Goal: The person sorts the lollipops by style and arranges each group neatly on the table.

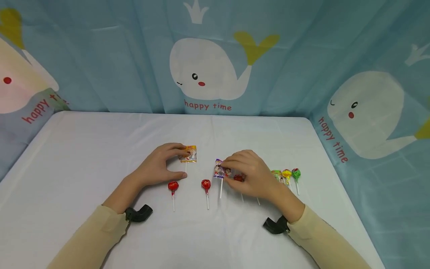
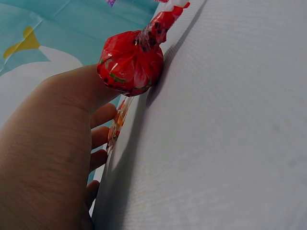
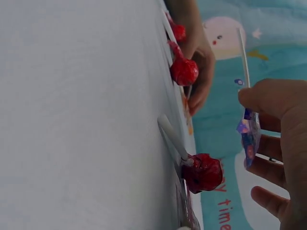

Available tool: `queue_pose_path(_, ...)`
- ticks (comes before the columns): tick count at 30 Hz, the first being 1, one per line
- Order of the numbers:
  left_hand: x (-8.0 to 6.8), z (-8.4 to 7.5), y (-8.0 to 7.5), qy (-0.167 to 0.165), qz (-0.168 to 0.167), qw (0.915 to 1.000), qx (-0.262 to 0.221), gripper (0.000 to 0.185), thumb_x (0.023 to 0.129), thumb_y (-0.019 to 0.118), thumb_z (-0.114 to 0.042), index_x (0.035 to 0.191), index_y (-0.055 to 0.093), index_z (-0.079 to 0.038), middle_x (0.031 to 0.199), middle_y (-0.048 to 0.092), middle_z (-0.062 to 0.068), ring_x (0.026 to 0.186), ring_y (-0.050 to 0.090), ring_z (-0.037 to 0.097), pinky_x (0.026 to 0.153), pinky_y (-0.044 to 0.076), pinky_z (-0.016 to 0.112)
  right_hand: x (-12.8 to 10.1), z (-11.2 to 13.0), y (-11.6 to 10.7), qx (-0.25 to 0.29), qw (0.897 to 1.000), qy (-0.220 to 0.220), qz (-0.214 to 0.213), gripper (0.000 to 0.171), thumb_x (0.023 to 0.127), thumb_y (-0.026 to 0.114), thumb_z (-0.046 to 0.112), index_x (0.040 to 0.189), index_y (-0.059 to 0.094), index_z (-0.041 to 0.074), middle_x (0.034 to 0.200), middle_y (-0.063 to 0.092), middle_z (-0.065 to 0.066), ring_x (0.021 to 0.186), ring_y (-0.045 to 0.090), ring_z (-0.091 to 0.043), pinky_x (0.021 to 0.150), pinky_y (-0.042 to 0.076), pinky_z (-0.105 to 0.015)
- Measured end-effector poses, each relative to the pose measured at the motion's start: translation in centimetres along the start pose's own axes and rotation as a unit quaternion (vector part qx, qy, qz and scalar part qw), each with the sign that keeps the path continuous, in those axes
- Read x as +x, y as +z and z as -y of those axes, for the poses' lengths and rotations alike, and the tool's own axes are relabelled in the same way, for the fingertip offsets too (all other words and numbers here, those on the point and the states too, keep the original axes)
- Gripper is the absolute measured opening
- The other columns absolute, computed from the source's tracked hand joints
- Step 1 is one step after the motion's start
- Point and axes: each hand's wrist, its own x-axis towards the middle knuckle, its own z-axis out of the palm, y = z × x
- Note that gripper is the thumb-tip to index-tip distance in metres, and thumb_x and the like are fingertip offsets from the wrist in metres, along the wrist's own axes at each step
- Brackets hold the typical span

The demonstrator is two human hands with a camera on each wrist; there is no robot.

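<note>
My left hand rests its fingertips on the orange wrapper of a flat lollipop lying on the table. The left thumb stands apart from those fingers, near the stick. In my right hand a purple-wrapped flat lollipop is pinched by thumb and fingers, raised off the cloth in the right wrist view. Below that hand lie a red ball lollipop and other lollipops, partly hidden by it. Two more red lollipops, one left and one in the middle, lie between the hands.
At the right lie a green-wrapped flat lollipop, a yellow lollipop and a green ball lollipop, partly behind the right forearm. A white cloth covers the table. Blue whale-print curtains stand behind and beside it.
</note>
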Motion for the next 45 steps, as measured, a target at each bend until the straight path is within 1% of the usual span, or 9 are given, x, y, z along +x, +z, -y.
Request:
queue_pose_path(8,-0.2,-0.1,-0.3,-0.018,0.005,0.9998,0.0,0.066,0.081,0.097,-0.042,0.141,0.074,-0.026,0.155,0.058,0.0,0.148,0.049,0.028,0.122,0.04,0.06,1.0,-0.4,0.0,0.001,1.0,0.009,-0.009,0.032,0.09,0.087,0.024,0.119,0.083,0.011,0.117,0.079,0.002,0.112,0.071,-0.02,0.105,0.053,-0.044)
queue_pose_path(16,0.0,-0.2,-0.1,-0.017,0.01,0.9998,0.004,0.066,0.081,0.096,-0.044,0.141,0.074,-0.026,0.156,0.058,0.0,0.148,0.048,0.028,0.122,0.039,0.06,1.9,-0.5,0.0,-0.002,1.0,0.014,-0.019,0.033,0.09,0.087,0.023,0.12,0.083,0.01,0.117,0.079,0.0,0.113,0.071,-0.021,0.106,0.052,-0.043)
queue_pose_path(23,0.0,-0.2,-0.3,-0.018,0.009,0.9998,0.008,0.066,0.081,0.096,-0.043,0.141,0.074,-0.026,0.156,0.058,0.0,0.149,0.048,0.029,0.123,0.039,0.061,3.4,0.1,0.3,0.01,1.0,0.014,-0.02,0.034,0.091,0.087,0.024,0.121,0.082,0.01,0.118,0.079,0.001,0.115,0.07,-0.02,0.107,0.051,-0.043)
queue_pose_path(29,0.1,-0.2,-0.1,-0.007,0.006,0.9999,0.004,0.066,0.081,0.096,-0.042,0.141,0.074,-0.024,0.155,0.059,0.003,0.147,0.05,0.031,0.121,0.04,0.062,4.2,0.4,0.5,0.011,1.0,0.019,-0.021,0.035,0.091,0.088,0.025,0.122,0.082,0.011,0.12,0.078,0.002,0.117,0.068,-0.02,0.109,0.05,-0.043)
queue_pose_path(32,0.1,-0.2,0.0,-0.007,0.006,0.9999,0.006,0.066,0.081,0.096,-0.043,0.141,0.075,-0.024,0.155,0.059,0.002,0.147,0.05,0.03,0.121,0.04,0.061,4.6,0.5,0.5,0.009,0.999,0.022,-0.023,0.035,0.09,0.088,0.025,0.122,0.081,0.01,0.12,0.079,0.002,0.116,0.068,-0.021,0.108,0.051,-0.043)
queue_pose_path(40,0.0,-0.1,0.0,-0.008,0.004,0.9999,0.013,0.067,0.081,0.096,-0.045,0.141,0.075,-0.025,0.155,0.059,0.002,0.147,0.05,0.03,0.122,0.039,0.061,5.4,0.4,0.9,0.019,1.0,0.022,-0.012,0.034,0.092,0.088,0.023,0.123,0.081,0.011,0.12,0.079,0.002,0.117,0.069,-0.02,0.107,0.052,-0.044)
queue_pose_path(45,0.0,0.0,0.0,-0.005,0.004,0.9999,0.014,0.066,0.081,0.095,-0.046,0.141,0.074,-0.025,0.156,0.059,0.002,0.147,0.05,0.03,0.121,0.04,0.062,5.9,0.3,1.3,0.013,1.0,0.025,-0.007,0.032,0.092,0.087,0.025,0.121,0.082,0.012,0.117,0.079,0.003,0.115,0.069,-0.02,0.106,0.052,-0.043)
